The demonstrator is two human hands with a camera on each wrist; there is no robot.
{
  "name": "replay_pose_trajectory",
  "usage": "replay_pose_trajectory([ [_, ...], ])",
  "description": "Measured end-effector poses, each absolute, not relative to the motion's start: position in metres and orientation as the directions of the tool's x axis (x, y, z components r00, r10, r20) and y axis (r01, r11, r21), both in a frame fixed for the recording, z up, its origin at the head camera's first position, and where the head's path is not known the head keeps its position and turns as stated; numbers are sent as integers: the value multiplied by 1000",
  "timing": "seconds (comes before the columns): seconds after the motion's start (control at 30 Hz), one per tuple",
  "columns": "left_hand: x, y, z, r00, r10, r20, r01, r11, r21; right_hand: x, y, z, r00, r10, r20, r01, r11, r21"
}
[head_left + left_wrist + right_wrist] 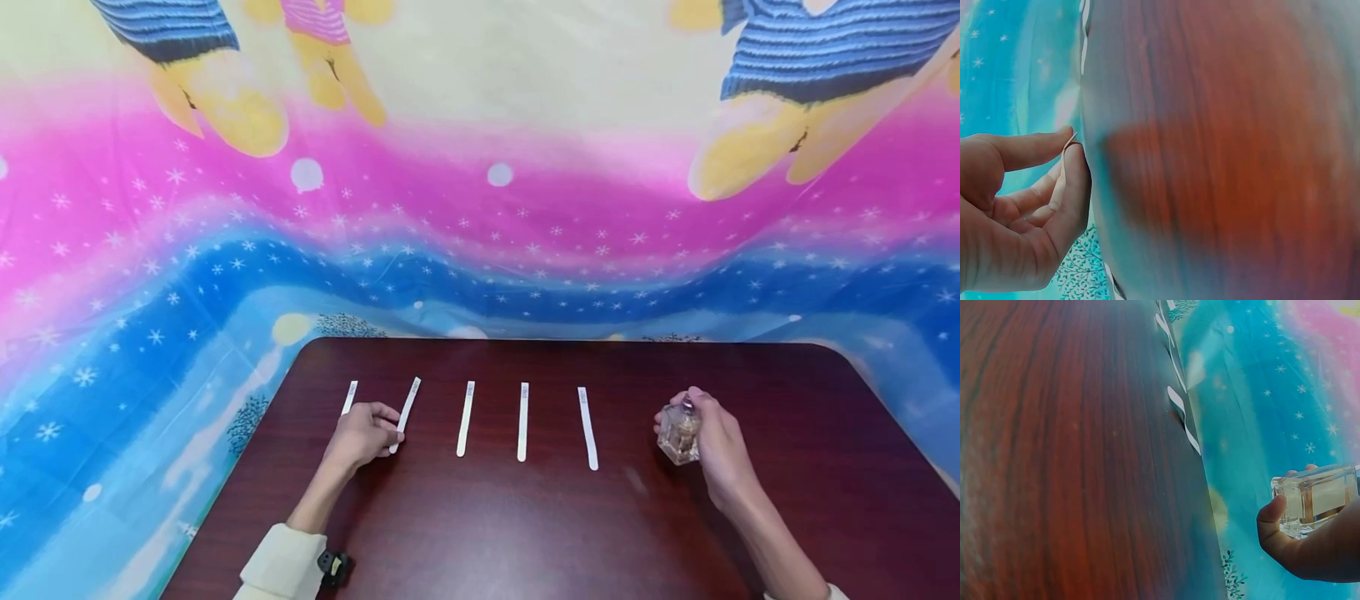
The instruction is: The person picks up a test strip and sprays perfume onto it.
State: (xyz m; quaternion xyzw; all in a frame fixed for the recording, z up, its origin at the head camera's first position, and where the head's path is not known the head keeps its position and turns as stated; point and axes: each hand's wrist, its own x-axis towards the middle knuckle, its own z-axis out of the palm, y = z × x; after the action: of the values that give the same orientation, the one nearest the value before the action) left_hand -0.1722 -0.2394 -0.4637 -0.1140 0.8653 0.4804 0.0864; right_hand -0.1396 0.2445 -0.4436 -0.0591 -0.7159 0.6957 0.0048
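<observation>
Near the front edge of the dark wooden table (487, 533), a pale sleeve cuff (285, 565) on the left arm, with a small black clip (335, 567) just beside it. A little farther in, the left hand (365, 433) resting on the table, thumb and first finger pinching the near end of a thin white paper strip (406, 412). Same pinch seen up close from the left wrist, with the strip's edge (1066, 153) caught between the fingertips. Over on the right side, the right hand (716, 446) wrapped around a small clear glass bottle (679, 433), lifted a bit off the table and tilted. Some pale yellow liquid inside the bottle, seen through the glass (1319, 500) from the right wrist; a small cap on top. Between the two hands, three more white strips (522, 421) lying flat in a row, well apart from each other. One more strip (348, 397) just left of the left hand, partly hidden. Behind the table, a bright cloth (480, 208) with pink and blue bands, white stars and yellow cartoon shapes.
</observation>
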Motion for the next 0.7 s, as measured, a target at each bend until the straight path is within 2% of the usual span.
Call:
replay_pose_trajectory([
  [0.7,-162,-229,-455,-961,-53,-272,-274,319,907,-142,243,-443,-993,102,-52,53,15,-998],
])
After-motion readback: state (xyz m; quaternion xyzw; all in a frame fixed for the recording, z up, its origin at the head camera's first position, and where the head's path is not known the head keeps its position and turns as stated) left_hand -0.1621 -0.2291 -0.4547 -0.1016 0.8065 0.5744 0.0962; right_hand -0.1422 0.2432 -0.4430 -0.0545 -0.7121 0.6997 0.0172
